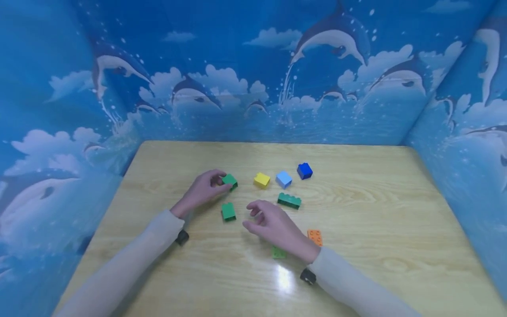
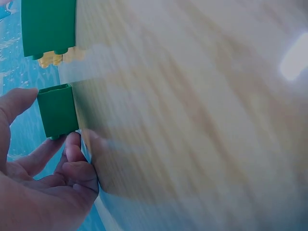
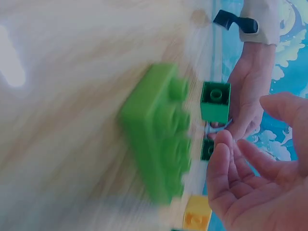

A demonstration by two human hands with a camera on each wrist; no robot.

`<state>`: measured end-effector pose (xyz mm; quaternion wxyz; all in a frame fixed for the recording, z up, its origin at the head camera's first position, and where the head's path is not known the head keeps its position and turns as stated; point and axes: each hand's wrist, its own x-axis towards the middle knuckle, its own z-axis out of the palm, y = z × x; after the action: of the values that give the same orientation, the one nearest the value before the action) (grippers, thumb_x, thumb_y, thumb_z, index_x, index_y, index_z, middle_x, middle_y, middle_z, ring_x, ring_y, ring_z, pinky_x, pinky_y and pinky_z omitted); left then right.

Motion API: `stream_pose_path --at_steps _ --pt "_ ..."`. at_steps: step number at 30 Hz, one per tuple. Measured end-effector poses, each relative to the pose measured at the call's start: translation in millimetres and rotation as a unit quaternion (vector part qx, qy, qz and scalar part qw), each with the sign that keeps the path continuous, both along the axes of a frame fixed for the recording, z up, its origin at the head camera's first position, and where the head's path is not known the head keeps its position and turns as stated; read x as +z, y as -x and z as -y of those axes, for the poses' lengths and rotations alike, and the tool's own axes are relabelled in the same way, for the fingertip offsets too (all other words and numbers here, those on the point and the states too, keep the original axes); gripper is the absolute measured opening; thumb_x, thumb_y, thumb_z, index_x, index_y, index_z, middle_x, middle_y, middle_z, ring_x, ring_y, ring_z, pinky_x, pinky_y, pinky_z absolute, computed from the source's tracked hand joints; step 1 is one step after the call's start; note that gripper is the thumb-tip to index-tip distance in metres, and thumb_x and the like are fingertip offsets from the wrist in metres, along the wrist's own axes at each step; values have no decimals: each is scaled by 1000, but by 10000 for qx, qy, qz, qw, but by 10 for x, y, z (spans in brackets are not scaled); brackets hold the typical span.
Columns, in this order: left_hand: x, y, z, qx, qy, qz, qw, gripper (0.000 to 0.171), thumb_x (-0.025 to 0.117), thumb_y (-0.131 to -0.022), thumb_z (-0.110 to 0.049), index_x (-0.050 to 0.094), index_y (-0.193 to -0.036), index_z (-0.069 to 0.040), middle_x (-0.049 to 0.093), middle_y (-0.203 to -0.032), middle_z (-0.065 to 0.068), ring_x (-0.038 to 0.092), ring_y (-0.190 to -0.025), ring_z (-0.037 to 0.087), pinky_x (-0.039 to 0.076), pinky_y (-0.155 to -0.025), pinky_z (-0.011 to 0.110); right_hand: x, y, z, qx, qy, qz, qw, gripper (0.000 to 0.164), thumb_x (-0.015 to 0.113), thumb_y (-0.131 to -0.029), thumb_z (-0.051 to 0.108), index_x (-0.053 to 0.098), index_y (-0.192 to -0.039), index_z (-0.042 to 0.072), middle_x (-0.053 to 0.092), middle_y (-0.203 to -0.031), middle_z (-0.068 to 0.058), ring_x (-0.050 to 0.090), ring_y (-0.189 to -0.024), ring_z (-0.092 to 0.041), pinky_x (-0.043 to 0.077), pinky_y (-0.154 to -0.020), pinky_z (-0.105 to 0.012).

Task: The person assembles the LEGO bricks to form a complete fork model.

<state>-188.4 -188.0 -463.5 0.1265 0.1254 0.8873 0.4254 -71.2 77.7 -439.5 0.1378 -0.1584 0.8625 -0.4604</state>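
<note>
My left hand (image 1: 203, 189) pinches a green toy brick (image 1: 230, 180) between thumb and fingers, at the left of the group. In the left wrist view the thumb touches one edge of this brick (image 2: 57, 110) and a finger meets the opposite side. A second green brick (image 1: 228, 212) lies on the table between the hands. My right hand (image 1: 275, 224) hovers right of it with fingers loosely bent and nothing in them. Partly hidden under the right wrist is a light green studded brick (image 1: 279, 252), large and blurred in the right wrist view.
Beyond the hands stand a yellow brick (image 1: 262, 180), a light blue brick (image 1: 284, 179) and a dark blue brick (image 1: 305, 171). A long dark green brick (image 1: 289, 200) and an orange brick (image 1: 314, 237) lie near the right hand. Dolphin-printed sheets (image 1: 237, 119) surround the wooden table (image 1: 376, 211).
</note>
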Motion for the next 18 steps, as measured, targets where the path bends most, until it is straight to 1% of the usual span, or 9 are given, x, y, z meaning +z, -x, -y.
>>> stream_pose_path --at_steps 4,7,10,14,18 --pt "-5 10 23 -51 31 -43 10000 56 79 -103 -32 62 -147 -1 70 -116 12 64 -106 29 55 -90 45 -24 22 155 -33 4 22 10000 52 76 -103 41 65 -142 8 71 -126 -3 68 -104 -14 60 -89 -37" --pt "16 1 52 -72 -10 -44 10000 55 79 -102 -31 63 -146 -1 70 -115 13 65 -105 30 55 -90 46 -36 43 266 -36 -143 -26 9999 54 77 -102 41 64 -144 9 71 -125 -3 67 -101 -13 59 -87 -35" --pt "23 -12 80 -140 -36 -4 9999 55 79 -103 -31 63 -147 -2 70 -118 13 66 -106 30 57 -90 48 -36 81 357 -88 -390 -111 9991 58 78 -100 44 63 -145 10 70 -123 -1 65 -98 -11 58 -84 -33" --pt "11 -21 108 -205 -40 2 9998 54 79 -103 -30 63 -149 -6 70 -124 14 66 -111 31 57 -95 51 -23 152 451 -148 -586 -155 9981 65 79 -99 47 61 -147 8 68 -111 2 62 -92 -12 57 -79 -32" --pt "5 -19 103 -217 18 -106 9997 54 80 -103 -29 63 -150 -8 69 -132 16 65 -115 33 55 -99 55 -18 218 506 -182 -786 -37 9967 69 79 -99 50 58 -150 7 62 -99 4 60 -86 -14 55 -72 -32"
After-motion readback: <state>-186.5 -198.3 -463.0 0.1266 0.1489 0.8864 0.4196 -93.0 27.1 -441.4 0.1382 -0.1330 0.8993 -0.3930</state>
